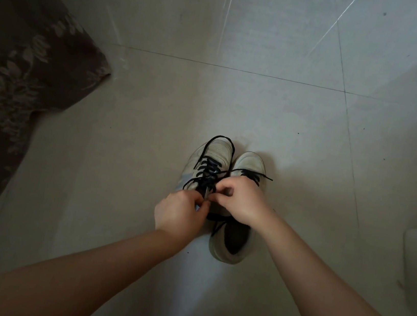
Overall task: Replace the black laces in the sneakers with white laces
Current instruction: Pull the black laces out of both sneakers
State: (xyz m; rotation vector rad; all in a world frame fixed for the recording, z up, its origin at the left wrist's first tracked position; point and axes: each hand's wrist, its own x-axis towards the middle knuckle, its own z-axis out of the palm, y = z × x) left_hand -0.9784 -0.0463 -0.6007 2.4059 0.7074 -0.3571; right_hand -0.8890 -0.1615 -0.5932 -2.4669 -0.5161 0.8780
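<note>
Sneakers (224, 187) stand side by side on the tiled floor (154, 112), toes pointing away from the person, long axes running away too. Left hand (178, 212) and right hand (241, 200) meet over the left-side sneaker's tongue, curled fingers (202, 202) pinching its black laces (208, 168).

The single head-worn wide-angle camera looked steeply down from above at the tiled floor (262, 106), fairly close, arms reaching forward.
</note>
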